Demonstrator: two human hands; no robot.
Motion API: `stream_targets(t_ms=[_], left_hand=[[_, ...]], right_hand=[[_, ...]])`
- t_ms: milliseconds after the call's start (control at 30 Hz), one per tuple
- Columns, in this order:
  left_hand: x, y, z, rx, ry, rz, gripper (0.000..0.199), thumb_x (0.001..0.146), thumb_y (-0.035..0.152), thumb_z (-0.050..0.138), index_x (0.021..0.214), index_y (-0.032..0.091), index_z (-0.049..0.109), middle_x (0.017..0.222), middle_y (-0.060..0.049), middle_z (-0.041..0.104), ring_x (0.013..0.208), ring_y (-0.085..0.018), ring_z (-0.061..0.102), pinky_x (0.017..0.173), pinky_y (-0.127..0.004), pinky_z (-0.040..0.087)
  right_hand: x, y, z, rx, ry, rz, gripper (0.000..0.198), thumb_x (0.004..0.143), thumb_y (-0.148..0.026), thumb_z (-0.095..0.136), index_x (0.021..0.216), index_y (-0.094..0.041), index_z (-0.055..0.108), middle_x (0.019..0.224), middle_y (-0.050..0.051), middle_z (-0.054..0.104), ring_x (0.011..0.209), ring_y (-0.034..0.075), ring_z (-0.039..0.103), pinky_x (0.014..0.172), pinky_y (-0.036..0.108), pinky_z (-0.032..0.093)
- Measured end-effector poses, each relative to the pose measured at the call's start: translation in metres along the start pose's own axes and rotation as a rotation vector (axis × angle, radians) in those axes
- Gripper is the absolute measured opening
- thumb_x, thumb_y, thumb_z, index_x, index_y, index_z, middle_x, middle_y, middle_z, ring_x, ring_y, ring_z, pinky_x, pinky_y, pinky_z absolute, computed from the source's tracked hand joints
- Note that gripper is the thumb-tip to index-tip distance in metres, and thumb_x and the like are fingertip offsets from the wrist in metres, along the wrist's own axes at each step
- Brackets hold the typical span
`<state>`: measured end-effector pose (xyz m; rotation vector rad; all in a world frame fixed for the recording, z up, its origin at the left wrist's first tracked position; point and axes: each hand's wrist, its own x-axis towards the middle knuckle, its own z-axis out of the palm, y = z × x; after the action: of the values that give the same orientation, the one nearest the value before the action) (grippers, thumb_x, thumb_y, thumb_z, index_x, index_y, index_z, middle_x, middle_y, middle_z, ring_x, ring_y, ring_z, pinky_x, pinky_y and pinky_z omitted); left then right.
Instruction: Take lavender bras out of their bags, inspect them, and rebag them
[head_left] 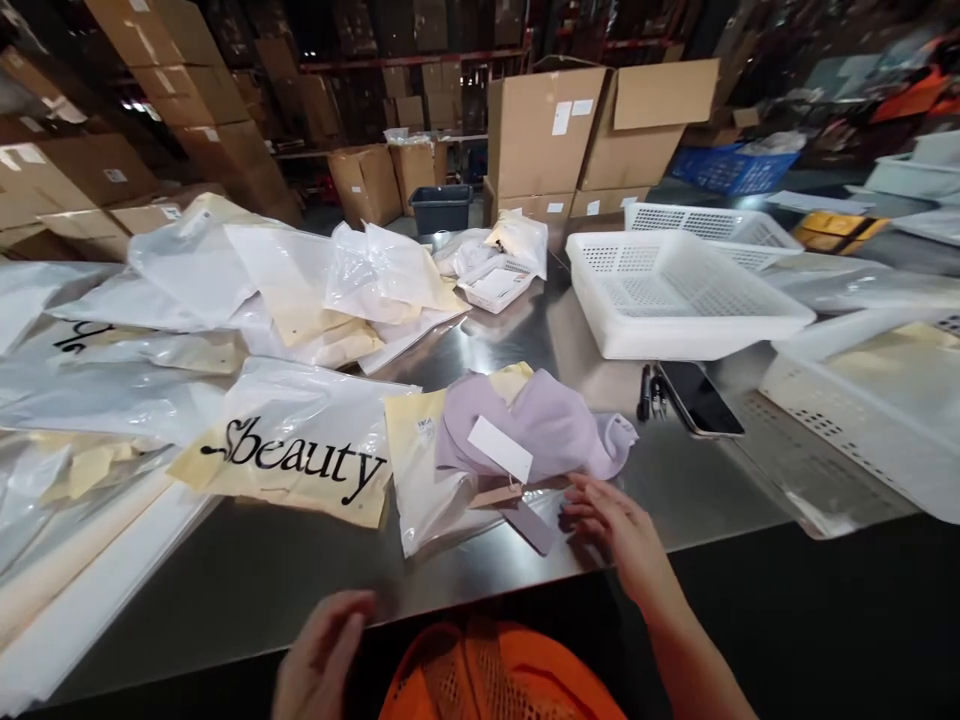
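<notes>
A lavender bra (555, 425) with moulded cups lies on a clear and cream plastic bag (412, 470) on the metal table. A white tag (500, 448) rests across the bra, and a lilac hang tag (527, 527) lies below it. My right hand (615, 525) is at the bra's lower right, fingers stretched out and apart; whether the fingertips touch the cloth is hard to tell. Off the table's front edge, my left hand (326, 650) hovers slightly blurred, with a gap between thumb and fingers and nothing visible in it. Left of the bra lies a bag printed "Sbeauty" (300, 440).
Filled plastic bags (277, 280) are heaped along the left. White plastic baskets (690, 330) stand at the right, with a phone (701, 398) and a black pen (644, 393) in front. A small white tray (495, 288) sits at the back. Cardboard boxes (544, 135) rise behind.
</notes>
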<state>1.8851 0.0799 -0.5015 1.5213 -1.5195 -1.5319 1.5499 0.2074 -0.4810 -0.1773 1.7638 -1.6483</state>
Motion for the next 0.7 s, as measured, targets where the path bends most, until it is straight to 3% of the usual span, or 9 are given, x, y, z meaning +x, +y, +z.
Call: stream_targets(t_ms=[67,167,300,400,533,600,700], left_hand=[[-0.003,0.026,0.047,-0.140,-0.258,0.046,0.043,0.070,0.060,0.074,0.091,0.022,0.076,0.092,-0.005,0.074,0.091,-0.026,0.066,0.083,-0.033,0.055],[-0.003,0.066,0.117,-0.397,-0.648,-0.068,0.046,0.071,0.053,0.077,0.096,0.014,0.075,0.090,-0.011,0.074,0.082,-0.022,0.066,0.071,-0.028,0.052],[-0.005,0.087,0.171,-0.555,-0.833,-0.280,0.049,0.063,0.047,0.083,0.093,0.010,0.073,0.083,-0.012,0.072,0.075,-0.022,0.068,0.064,-0.027,0.049],[-0.005,0.081,0.183,-0.614,-0.858,-0.367,0.047,0.062,0.044,0.083,0.091,0.009,0.072,0.080,-0.011,0.071,0.072,-0.021,0.068,0.062,-0.026,0.048],[-0.006,0.069,0.178,-0.666,-0.790,-0.465,0.038,0.064,0.036,0.082,0.088,0.009,0.073,0.078,-0.012,0.071,0.071,-0.020,0.068,0.062,-0.025,0.049],[-0.005,0.065,0.172,-0.719,-0.753,-0.496,0.032,0.065,0.032,0.082,0.085,0.009,0.074,0.077,-0.012,0.071,0.070,-0.019,0.068,0.061,-0.024,0.049],[0.002,0.058,0.165,-0.794,-0.746,-0.532,0.035,0.059,0.033,0.087,0.083,0.010,0.076,0.075,-0.011,0.072,0.069,-0.020,0.068,0.059,-0.024,0.049]], right_hand=[[-0.009,0.002,0.002,0.235,-0.072,0.201,0.043,0.075,-0.041,0.069,0.112,-0.021,0.061,0.106,0.010,0.071,0.080,0.023,0.070,0.068,0.035,0.058],[-0.007,-0.001,0.009,0.487,-0.127,0.324,0.021,0.083,-0.036,0.061,0.097,-0.020,0.059,0.101,0.008,0.070,0.076,0.018,0.070,0.070,0.032,0.058],[0.019,-0.012,0.018,0.560,-0.065,0.309,0.018,0.090,-0.034,0.055,0.079,-0.020,0.051,0.068,-0.002,0.058,0.047,0.008,0.050,0.047,0.021,0.044],[0.036,-0.018,0.029,0.539,-0.056,0.257,0.020,0.091,-0.037,0.052,0.079,-0.021,0.050,0.071,0.000,0.060,0.055,0.011,0.058,0.055,0.022,0.050],[0.049,-0.018,0.047,0.508,-0.116,0.229,0.021,0.092,-0.039,0.047,0.087,-0.021,0.056,0.088,0.007,0.068,0.080,0.016,0.069,0.072,0.030,0.057],[0.056,-0.016,0.053,0.488,-0.113,0.177,0.021,0.090,-0.039,0.049,0.081,-0.021,0.054,0.075,0.003,0.065,0.070,0.015,0.068,0.068,0.030,0.056],[0.068,-0.015,0.061,0.456,-0.096,0.006,0.028,0.081,-0.038,0.060,0.066,-0.023,0.042,0.051,-0.005,0.047,0.049,0.013,0.057,0.056,0.028,0.053]])
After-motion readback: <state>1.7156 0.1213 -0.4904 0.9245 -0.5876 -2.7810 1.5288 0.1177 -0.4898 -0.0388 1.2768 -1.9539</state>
